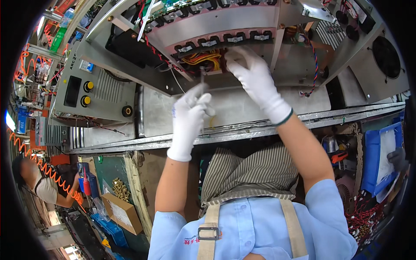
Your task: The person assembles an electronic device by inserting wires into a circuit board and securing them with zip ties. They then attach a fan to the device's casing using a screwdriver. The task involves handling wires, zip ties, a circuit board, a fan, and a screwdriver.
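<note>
At the table (162,117), apparently mid-fastening inside the open metal chassis (247,17), set back from the near edge.
Reaching in with right hand (255,80), fingertips partly hidden, impossible to tell any grip; with left hand (187,112), just below yellow-orange wires (203,58), pinching a slim, blurred rod (202,78). Next, probably calling for careful aim between chassis walls, with room to draw back toward the near edge.

- Apron (253,171): dark and beige stripes
- Above the apron: white gloves (256,81), right cuff green-edged; yellow wires (204,57)
- Left of it: orange coiled hose (43,166)
- Right of it: blue tray (370,167)
</note>
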A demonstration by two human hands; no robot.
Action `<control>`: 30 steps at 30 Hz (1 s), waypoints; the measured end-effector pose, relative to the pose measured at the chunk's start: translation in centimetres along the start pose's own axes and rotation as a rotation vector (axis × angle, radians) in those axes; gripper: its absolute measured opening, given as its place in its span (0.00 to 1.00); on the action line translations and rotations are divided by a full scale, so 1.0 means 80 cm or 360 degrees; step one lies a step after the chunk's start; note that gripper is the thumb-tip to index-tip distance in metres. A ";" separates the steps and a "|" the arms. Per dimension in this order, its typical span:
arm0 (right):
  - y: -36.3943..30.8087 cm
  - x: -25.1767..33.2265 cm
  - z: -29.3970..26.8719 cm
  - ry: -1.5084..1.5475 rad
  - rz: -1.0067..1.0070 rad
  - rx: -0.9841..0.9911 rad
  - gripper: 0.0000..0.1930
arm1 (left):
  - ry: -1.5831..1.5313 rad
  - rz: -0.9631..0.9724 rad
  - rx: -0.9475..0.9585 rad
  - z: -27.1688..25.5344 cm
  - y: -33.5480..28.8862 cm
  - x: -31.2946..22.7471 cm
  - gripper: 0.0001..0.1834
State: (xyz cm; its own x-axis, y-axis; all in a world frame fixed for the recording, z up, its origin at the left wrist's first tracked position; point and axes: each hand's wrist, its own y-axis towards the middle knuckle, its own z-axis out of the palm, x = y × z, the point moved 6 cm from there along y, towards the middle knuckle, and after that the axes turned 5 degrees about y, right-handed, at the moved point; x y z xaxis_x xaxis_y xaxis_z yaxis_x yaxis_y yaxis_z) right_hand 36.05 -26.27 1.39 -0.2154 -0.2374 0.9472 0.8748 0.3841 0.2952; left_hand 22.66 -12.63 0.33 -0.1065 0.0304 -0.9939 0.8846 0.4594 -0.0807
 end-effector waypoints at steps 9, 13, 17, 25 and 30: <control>0.015 0.015 0.026 -0.0778 -0.0385 0.0296 0.25 | 0.0219 0.0013 0.0117 0.009 0.037 -0.019 0.24; 0.020 -0.016 0.014 -0.0154 0.0132 0.0355 0.21 | 0.0217 0.0052 0.0124 0.008 0.041 -0.023 0.24; 0.031 -0.016 0.004 0.0176 0.0487 0.0267 0.18 | 0.0140 0.0008 0.0010 0.014 0.042 -0.043 0.18; 0.055 -0.007 0.049 -0.0804 -0.0576 0.0122 0.15 | 0.0021 -0.0004 -0.0199 0.011 0.080 0.001 0.07; 0.034 -0.015 0.051 0.0238 0.0123 -0.0067 0.11 | 0.0174 0.0085 -0.0147 0.005 0.065 -0.021 0.07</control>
State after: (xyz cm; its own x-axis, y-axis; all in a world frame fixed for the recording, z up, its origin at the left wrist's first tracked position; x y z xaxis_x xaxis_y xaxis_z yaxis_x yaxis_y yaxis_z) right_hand 36.95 -21.29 1.56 -0.0823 -0.3401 0.9368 0.9045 0.3693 0.2135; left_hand 27.66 -10.64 1.52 -0.1135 0.1514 -0.9819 0.8453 0.5340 -0.0154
